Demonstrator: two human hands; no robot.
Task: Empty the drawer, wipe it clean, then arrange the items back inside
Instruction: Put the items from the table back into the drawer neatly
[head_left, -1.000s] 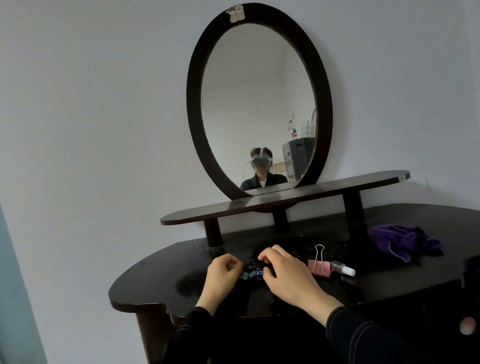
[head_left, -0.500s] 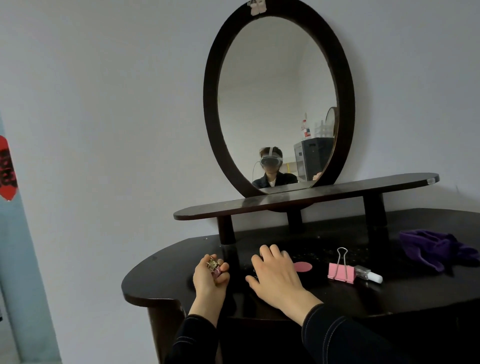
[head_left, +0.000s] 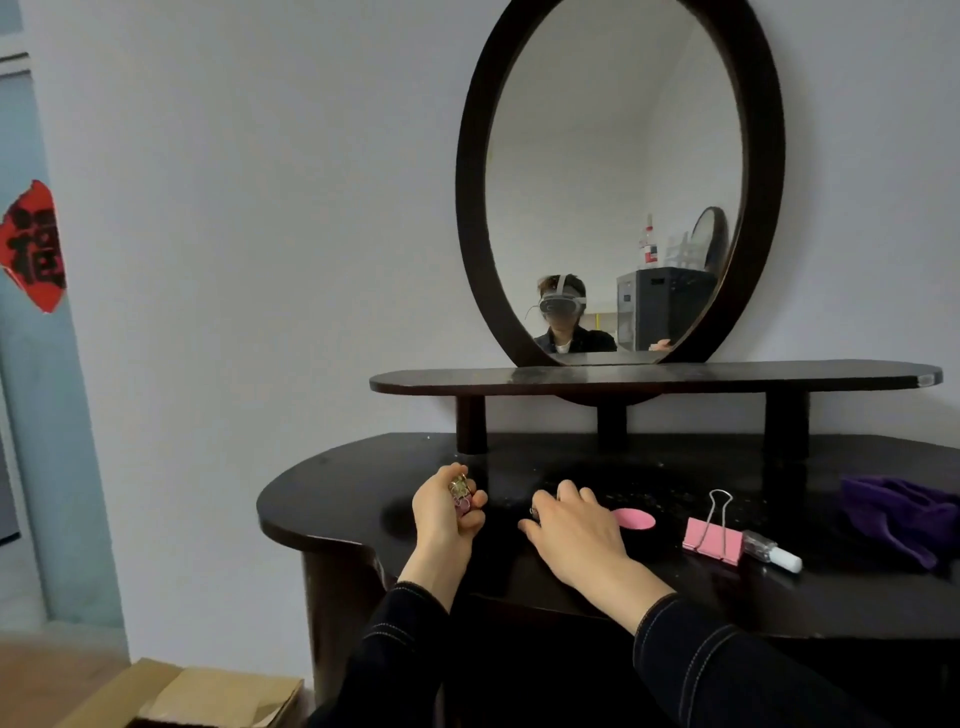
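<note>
My left hand is closed around a small bunch of binder clips, gold and pink, held just above the dark dressing table. My right hand rests palm down on the tabletop, fingers curled over something small that I cannot make out. To its right lie a flat pink oval piece, a large pink binder clip with its wire handle up, and a small clear bottle with a white cap. A purple cloth is bunched at the far right. The drawer is out of sight.
An oval mirror stands on a raised dark shelf at the back of the table. An open cardboard box sits on the floor at lower left. A red paper decoration hangs on the left wall.
The blue clip between my hands is gone from the tabletop. My left hand has lifted with clips in its fist, and the right hand has moved left, uncovering the pink oval piece.
</note>
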